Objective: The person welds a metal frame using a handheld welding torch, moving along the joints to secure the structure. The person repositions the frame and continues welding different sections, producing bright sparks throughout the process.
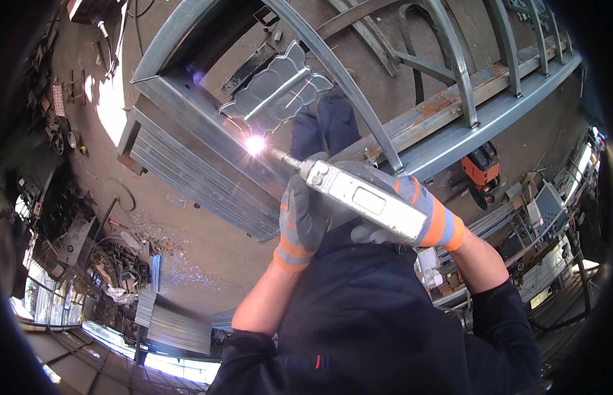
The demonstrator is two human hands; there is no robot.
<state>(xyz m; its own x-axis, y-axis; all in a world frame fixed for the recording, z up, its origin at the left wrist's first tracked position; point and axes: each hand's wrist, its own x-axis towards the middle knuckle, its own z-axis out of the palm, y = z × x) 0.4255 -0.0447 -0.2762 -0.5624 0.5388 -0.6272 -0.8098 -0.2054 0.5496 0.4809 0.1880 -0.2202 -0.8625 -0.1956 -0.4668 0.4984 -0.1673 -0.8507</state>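
Both my gloved hands grip a long grey handheld power tool [359, 194]. My left hand [300, 220], in a grey glove with orange cuff, wraps the tool's front end. My right hand [422, 210] clasps its rear body. The tool's tip meets the grey metal frame [188, 125] at a bright glowing spark [255, 145]. A shaped ornamental metal plate [280, 92] with a bar across it sits on the frame just beyond the spark. My dark shoes [323, 125] stand behind the tip.
Curved and straight steel bars [451, 72] of a gate-like frame span the floor. An orange and black power tool [481, 170] lies at the right. Stacked corrugated sheets [208, 191] lie beside the frame. Scrap metal clutter [89, 243] fills the left; workbench items [537, 217] lie at the right.
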